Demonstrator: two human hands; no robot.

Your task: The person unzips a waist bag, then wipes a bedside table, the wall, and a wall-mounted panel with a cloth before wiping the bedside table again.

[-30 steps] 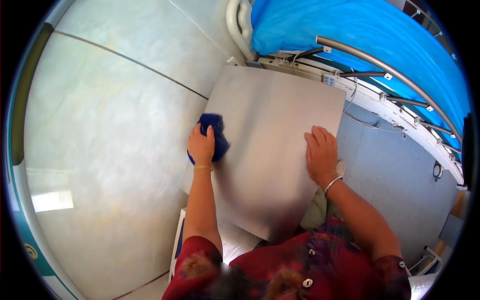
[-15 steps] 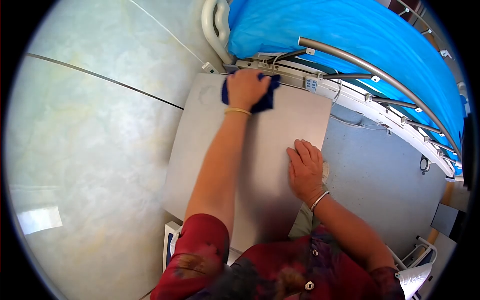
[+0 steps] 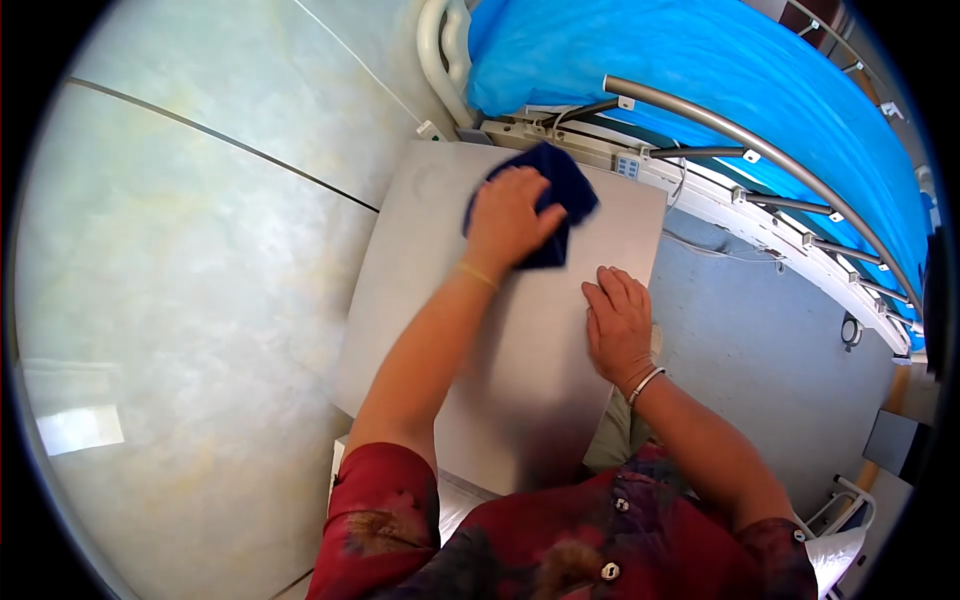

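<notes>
Blue cloth (image 3: 565, 190) — part-hidden under left hand (image 3: 508, 220)

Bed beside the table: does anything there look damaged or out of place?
Its white frame has dark patches, perhaps chipped paint, and a thin cable sags loosely below it. I see nothing spilled on the table.

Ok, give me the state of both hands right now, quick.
Left hand: holding the dark blue cloth against the tabletop.
Right hand: open, palm down on the tabletop near its right edge.
</notes>
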